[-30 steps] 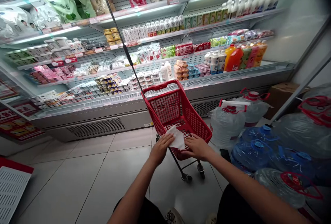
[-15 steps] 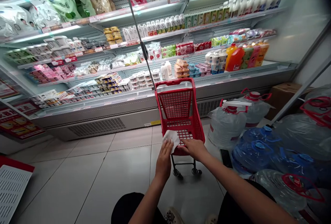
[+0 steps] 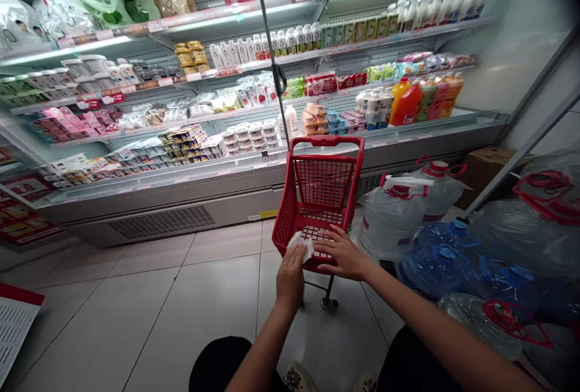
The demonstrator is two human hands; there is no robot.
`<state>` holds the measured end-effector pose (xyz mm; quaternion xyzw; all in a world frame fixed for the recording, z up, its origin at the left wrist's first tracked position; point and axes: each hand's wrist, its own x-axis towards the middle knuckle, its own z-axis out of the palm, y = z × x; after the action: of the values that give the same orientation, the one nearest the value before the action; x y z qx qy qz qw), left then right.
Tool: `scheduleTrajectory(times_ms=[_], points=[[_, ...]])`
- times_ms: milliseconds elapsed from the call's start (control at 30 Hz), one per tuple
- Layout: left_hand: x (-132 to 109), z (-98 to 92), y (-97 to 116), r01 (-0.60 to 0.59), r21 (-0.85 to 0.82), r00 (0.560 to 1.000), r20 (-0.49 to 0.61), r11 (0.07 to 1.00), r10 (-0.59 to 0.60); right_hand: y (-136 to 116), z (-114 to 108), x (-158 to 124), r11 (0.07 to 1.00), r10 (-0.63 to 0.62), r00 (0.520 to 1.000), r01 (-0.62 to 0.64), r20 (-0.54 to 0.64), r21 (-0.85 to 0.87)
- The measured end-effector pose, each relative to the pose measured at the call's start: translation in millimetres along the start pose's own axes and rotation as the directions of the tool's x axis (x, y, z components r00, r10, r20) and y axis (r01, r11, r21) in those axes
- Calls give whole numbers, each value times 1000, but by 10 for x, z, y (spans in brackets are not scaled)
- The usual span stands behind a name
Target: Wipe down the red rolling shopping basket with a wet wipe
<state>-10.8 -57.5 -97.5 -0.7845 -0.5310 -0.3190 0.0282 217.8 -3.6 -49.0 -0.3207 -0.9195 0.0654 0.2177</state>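
Note:
A small red shopping cart with a mesh basket stands in front of my knees, turned a little so that its left side shows. My left hand is closed on a crumpled white wipe, which lies against the near left edge of the basket. On the near rim, to the right of the wipe, rests my right hand, with its fingers spread and nothing in it. The fingers of that hand partly cover the near edge of the basket.
A refrigerated dairy display with glass doors runs behind the cart. Large water bottles stand close by on the right, with a cardboard box behind them. A red-and-white slotted piece is at the left edge. Pale tiles form the floor.
The cart has swung round, its handle end going right and its left side coming into view. My right hand's fingers have spread over the near rim. The wipe remains in my left hand.

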Motion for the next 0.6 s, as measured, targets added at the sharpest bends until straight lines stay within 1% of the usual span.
scheduleTrajectory(times_ms=[67,100,133,167,200,233,267,300,367,400,433,467,500,600], points=[[-18,125,224,-23,8,1000,9,1000,23,-64,31,21,1000,-8,1000,8,-9,10],[-21,153,289,-37,21,999,14,999,37,-66,26,27,1000,-17,1000,17,-4,11],[-20,152,310,-61,35,998,25,998,60,-43,6,30,999,-35,999,35,9,13],[-15,121,281,-95,48,995,41,994,93,3,-28,31,998,-65,997,64,34,15],[-4,62,205,-132,59,990,60,989,129,68,-73,28,995,-97,993,96,63,13],[12,-20,89,-169,67,983,79,983,163,147,-124,25,993,-117,989,118,86,3],[33,-116,-54,-180,78,981,86,981,173,231,-173,20,993,-116,989,118,95,-17],[57,-216,-208,-149,95,987,72,984,142,312,-213,17,994,-94,991,99,93,-46],[105,-387,-480,-43,121,999,36,992,39,426,-239,20,994,-24,997,31,67,-107],[124,-438,-568,-3,125,1000,23,992,1,448,-219,31,992,8,999,-2,49,-130],[137,-461,-612,27,128,999,13,991,-29,441,-177,51,989,30,999,-24,35,-146],[142,-452,-609,45,130,999,6,991,-47,407,-119,79,987,42,999,-38,24,-158],[136,-416,-562,55,131,998,2,990,-56,349,-49,115,985,49,999,-46,13,-168],[62,-227,-257,53,119,999,6,992,-54,99,158,249,978,61,998,-62,-9,-200]])
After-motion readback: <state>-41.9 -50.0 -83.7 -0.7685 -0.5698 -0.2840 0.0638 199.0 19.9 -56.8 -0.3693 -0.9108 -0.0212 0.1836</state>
